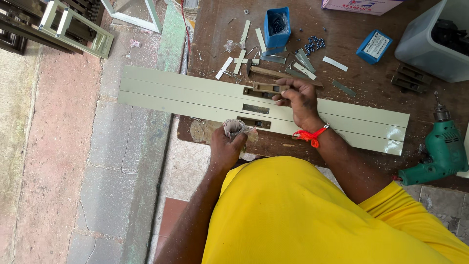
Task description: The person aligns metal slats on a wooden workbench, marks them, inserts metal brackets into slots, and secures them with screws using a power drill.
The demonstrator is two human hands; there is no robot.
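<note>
Head view: three pale green strips (185, 90) lie side by side on one table (351, 54). Right hand (299, 98) pinches one brown latch (266, 88) over the far strip; left hand (225, 149) grips one crumpled packet (235, 128). One green drill (442, 151) lies right.

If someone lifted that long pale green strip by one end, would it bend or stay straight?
The long pale green strip looks like painted metal section with ridges, so it would probably stay mostly straight, perhaps sagging slightly. Its glossy face may feel slippery. Part overhangs the wooden table edge, so a push might tip it, though the right hand rests by it.
</note>
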